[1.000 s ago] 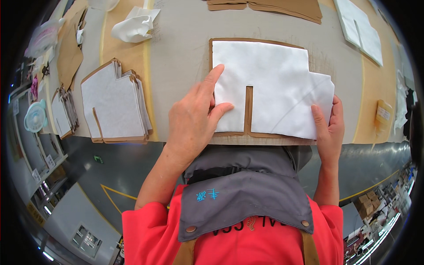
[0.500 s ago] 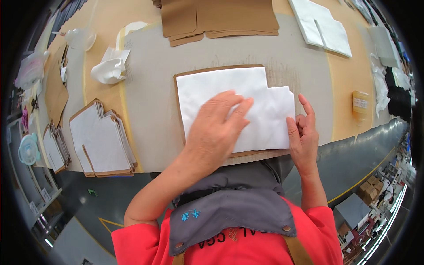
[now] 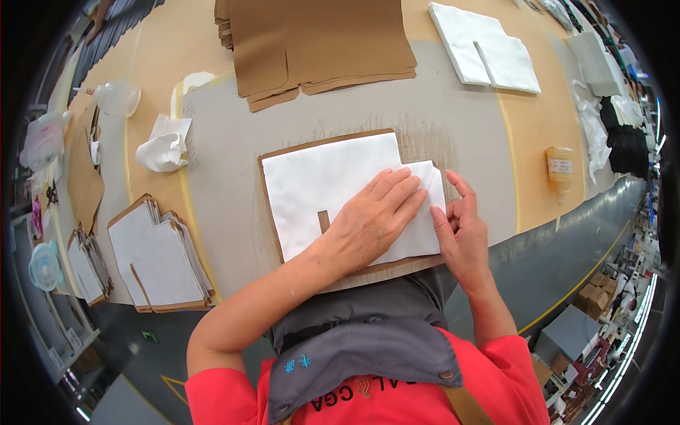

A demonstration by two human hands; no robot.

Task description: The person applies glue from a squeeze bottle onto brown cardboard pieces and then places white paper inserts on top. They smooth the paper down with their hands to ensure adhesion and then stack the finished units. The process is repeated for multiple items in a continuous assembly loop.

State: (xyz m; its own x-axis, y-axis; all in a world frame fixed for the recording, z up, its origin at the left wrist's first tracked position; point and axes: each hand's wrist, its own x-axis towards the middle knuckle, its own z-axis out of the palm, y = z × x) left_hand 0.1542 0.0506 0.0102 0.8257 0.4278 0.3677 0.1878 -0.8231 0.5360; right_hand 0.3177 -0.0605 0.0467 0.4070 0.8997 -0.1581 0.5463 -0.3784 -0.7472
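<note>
A white padded sheet (image 3: 312, 180) with a stepped corner and a narrow slot lies on a brown backing piece (image 3: 266, 205), whose edge shows along the left, top and bottom. My left hand (image 3: 372, 216) rests flat on the sheet's right half, fingers stretched out and nearly side by side. At the sheet's right edge, my right hand (image 3: 464, 230) touches it with the thumb. Its index finger reaches out apart from the thumb, and the other fingers curl beside the edge.
Brown cut pieces (image 3: 333, 42) are stacked at the back, with white padded pieces (image 3: 489, 53) to their right. White-faced brown pieces (image 3: 159, 251) lie at left, below a crumpled white scrap (image 3: 163, 150). A yellowish bottle (image 3: 559, 170) lies near the right table edge.
My left hand has moved right across the sheet and now lies flat, uncovering the slot. My right hand stays by the right edge. The whole view has shifted slightly.
</note>
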